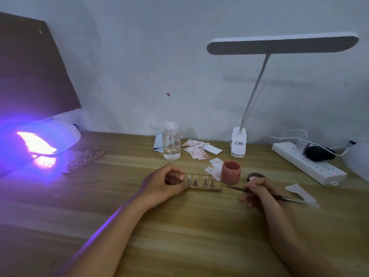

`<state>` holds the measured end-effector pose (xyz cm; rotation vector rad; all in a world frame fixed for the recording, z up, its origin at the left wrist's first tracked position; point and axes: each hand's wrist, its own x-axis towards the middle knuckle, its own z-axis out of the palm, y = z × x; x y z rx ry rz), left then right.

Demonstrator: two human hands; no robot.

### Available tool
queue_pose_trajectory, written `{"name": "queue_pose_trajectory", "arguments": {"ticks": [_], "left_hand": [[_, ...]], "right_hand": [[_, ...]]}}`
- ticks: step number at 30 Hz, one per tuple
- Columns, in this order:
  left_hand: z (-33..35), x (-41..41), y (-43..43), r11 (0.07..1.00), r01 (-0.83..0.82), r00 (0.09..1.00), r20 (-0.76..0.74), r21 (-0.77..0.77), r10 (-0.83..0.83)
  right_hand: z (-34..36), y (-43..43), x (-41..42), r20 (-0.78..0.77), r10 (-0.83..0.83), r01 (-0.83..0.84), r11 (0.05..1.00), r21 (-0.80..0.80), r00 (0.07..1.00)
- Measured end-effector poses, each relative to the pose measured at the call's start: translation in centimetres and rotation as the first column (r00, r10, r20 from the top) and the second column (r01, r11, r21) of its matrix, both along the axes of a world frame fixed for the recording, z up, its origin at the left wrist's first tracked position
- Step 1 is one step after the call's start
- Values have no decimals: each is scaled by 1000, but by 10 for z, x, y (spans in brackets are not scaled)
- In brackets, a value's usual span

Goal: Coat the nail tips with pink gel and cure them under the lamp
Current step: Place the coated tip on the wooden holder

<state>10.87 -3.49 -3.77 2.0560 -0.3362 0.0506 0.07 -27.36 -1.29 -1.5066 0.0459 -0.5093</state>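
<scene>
Our left hand (165, 183) grips the end of the nail stand (207, 189); our right hand (257, 191) pinches the brush (285, 198). We judge coating is starting: next, the brush needs gel from the jar (230, 172).

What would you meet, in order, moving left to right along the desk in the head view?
Curing lamp → far tip holder → left hand → near tip holder, which it grips → pink gel jar → right hand, holding a brush → power strip.
</scene>
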Motion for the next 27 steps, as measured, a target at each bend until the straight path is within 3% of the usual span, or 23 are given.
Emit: {"name": "queue_pose_trajectory", "arguments": {"ticks": [2, 5, 7, 19, 27], "left_hand": [[3, -2, -4, 1000, -4, 1000, 27, 28, 3], [2, -4, -12, 960, -108, 974, 221, 258, 50], [1, -7, -16, 930, -160, 956, 287, 330, 63], [-1, -6, -16, 948, -162, 950, 303, 274, 75], [-3, -5, -21, 937, -210, 909, 408, 279, 82]], "right_hand": [[0, 0, 0, 1, 5, -5, 1000, -11, 1000], [-1, 1, 0, 4, 9, -9, 1000, -18, 1000], [-1, 0, 0, 9, 4, -3, 1000, -19, 1000], [-3, 0, 1, 8, 21, -20, 999, -37, 1000], [-3, 1, 1, 2, 15, -15, 999, -28, 1000]]}}
